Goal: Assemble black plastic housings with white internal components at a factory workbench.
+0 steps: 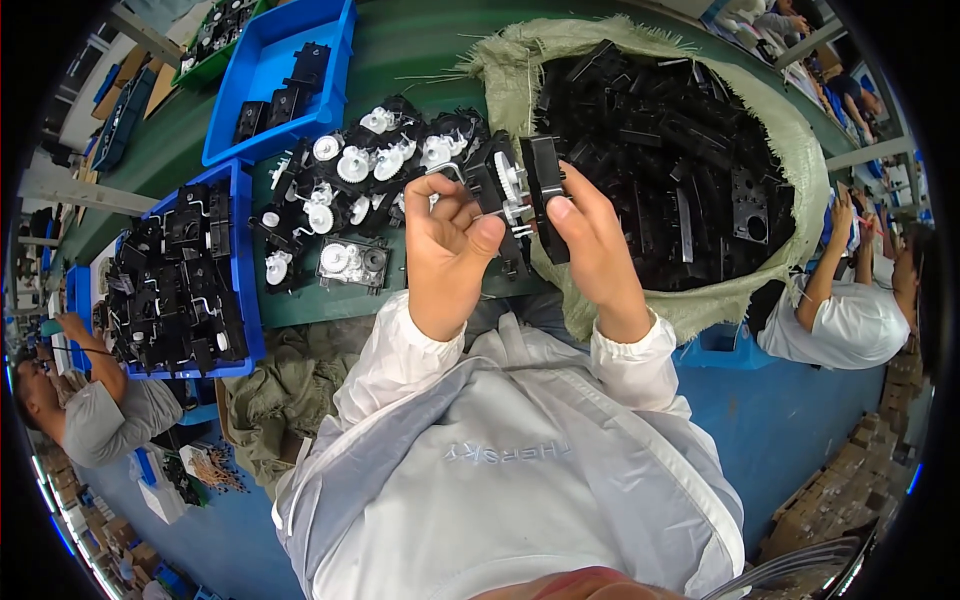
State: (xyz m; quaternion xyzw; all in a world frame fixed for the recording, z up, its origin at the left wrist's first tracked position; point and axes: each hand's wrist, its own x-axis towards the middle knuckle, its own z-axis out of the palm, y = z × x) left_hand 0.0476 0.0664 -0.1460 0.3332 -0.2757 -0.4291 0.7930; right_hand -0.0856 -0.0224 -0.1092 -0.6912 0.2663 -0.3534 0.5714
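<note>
My left hand (446, 255) is closed on a black gear assembly (485, 180) with a large white gear on its right side and a bent metal wire at its top left. In my right hand (598, 245), thumb and fingers grip a black plastic cover (545, 185), held upright. The two parts face each other with a narrow gap, and small white and reddish pieces show between their lower ends. Behind my left hand, a pile of similar black gear assemblies (352, 165) with white gears lies on the green table (310, 306).
At right, a woven sack (800, 215) holds many black plastic parts (665, 150). A blue bin (247, 260) of black assemblies stands at left; another blue bin (225, 125) behind it holds several black parts. Co-workers sit at left (110, 410) and right (840, 320).
</note>
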